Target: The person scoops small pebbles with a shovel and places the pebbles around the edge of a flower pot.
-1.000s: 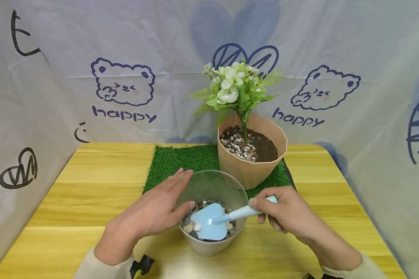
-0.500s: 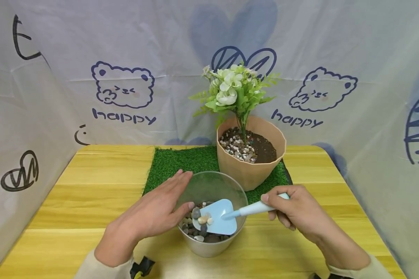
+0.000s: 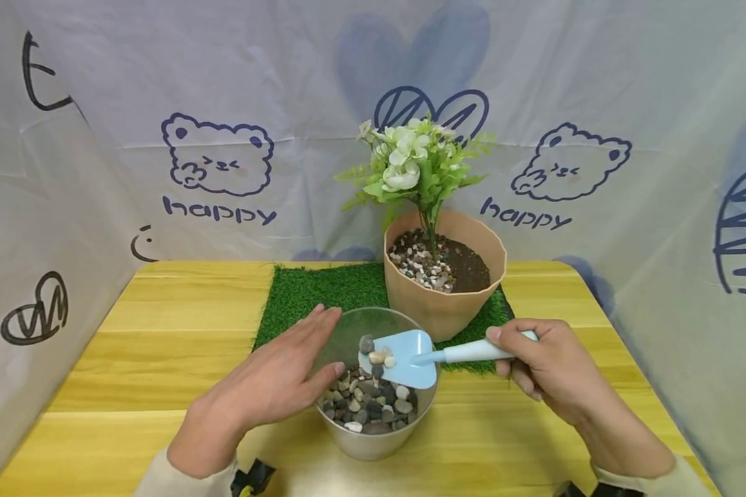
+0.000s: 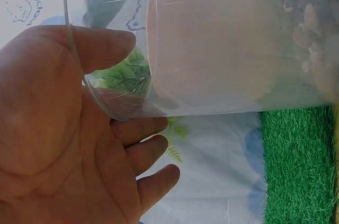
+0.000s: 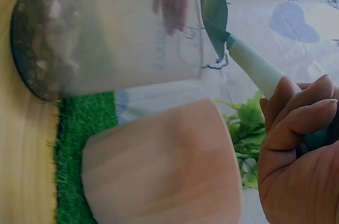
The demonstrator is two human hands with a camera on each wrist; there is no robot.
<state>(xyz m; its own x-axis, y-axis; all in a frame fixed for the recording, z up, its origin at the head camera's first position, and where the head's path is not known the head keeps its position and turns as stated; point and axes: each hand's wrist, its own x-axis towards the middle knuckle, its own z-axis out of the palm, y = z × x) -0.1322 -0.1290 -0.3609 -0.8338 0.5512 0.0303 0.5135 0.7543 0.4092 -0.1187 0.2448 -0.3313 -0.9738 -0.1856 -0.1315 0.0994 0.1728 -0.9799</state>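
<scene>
The right hand (image 3: 550,366) holds a blue shovel (image 3: 418,359) by its white handle. A few stones (image 3: 376,357) sit on it, over a clear tub (image 3: 373,447) with more stones (image 3: 373,408) inside. The left hand (image 3: 267,376) is at the tub's left rim, thumb wide from its fingers. A flower pot (image 3: 438,310) stands far right on a green mat (image 3: 323,290).

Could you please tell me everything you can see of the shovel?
The shovel looks plastic, with a light-blue blade and a paler, blue-ended handle that the right hand grips. Held over the clear container, the blade carries a few pebbles toward its front end and touches none of the stones below.
</scene>
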